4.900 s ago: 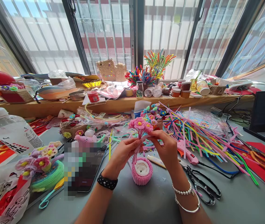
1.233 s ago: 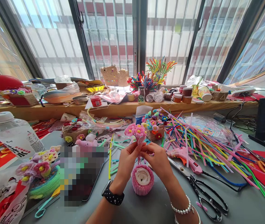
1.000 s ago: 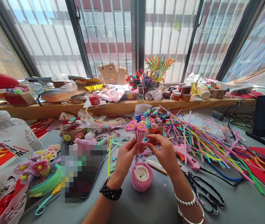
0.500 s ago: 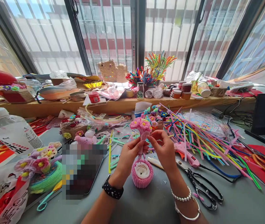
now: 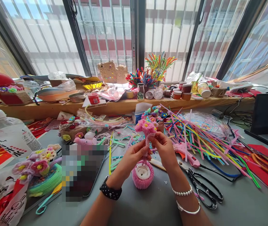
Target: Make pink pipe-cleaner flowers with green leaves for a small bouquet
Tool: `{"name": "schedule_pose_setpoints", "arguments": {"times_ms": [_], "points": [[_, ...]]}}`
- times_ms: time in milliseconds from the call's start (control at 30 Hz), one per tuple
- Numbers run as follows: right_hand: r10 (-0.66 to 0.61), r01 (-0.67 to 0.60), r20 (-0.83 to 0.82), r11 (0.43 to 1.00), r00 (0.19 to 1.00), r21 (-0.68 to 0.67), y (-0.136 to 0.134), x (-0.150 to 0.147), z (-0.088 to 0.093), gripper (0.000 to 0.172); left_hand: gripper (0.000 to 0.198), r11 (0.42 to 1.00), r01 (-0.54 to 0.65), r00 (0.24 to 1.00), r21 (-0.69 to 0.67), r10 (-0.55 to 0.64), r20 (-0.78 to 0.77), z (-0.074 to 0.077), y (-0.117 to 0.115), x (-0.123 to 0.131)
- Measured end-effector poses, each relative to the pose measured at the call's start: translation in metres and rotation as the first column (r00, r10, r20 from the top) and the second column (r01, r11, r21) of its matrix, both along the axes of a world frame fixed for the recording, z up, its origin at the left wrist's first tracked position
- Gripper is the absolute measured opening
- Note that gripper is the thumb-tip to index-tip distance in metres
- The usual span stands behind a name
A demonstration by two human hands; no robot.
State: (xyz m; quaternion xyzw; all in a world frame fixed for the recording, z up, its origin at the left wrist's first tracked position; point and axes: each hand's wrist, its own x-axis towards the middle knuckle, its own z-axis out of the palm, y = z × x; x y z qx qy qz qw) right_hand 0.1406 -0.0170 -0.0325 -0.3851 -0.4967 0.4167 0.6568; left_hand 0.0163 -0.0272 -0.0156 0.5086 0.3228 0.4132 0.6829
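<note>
A bunch of pink fuzzy flowers with yellow centres stands upright between my hands. My left hand is closed around its thin stems. Just below the blooms, the fingers of my right hand pinch a pale pink strip that lies against the stems. Directly beneath the bunch sits a round pink fuzzy pot with a white coiled filling. The stems' lower ends come down at the pot's back rim; whether they touch it I cannot tell.
Black-handled scissors and a pink glue gun lie right of my hands. Behind them spreads a pile of coloured pipe cleaners. On the left are a phone, a green flower pot and a plastic bottle.
The flower bunch has shifted slightly right and tilts less toward me. My right hand's fingers have come closer in against the pale pink strip. The view has swung a little.
</note>
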Motion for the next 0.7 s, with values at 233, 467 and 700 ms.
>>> {"name": "schedule_pose_setpoints", "arguments": {"times_ms": [233, 467, 700], "points": [[0.030, -0.031, -0.049, 0.999, 0.998, -0.036, 0.002, -0.001, -0.002, 0.019, 0.022, 0.997, -0.042, 0.998, -0.070, 0.039, -0.038, 0.000, 0.003, -0.003], [-0.246, 0.201, 0.450, 0.968, 0.858, 0.147, -0.011, -0.003, 0.008, 0.018, 0.013, 0.943, -0.285, 0.939, 0.173, 0.311, -0.146, -0.003, 0.009, -0.006], [-0.323, 0.247, 0.851, 0.940, 0.415, 0.236, -0.021, 0.042, 0.038, 0.018, 0.019, 0.867, -0.468, 0.881, 0.174, 0.473, 0.009, -0.002, 0.017, -0.022]]}}
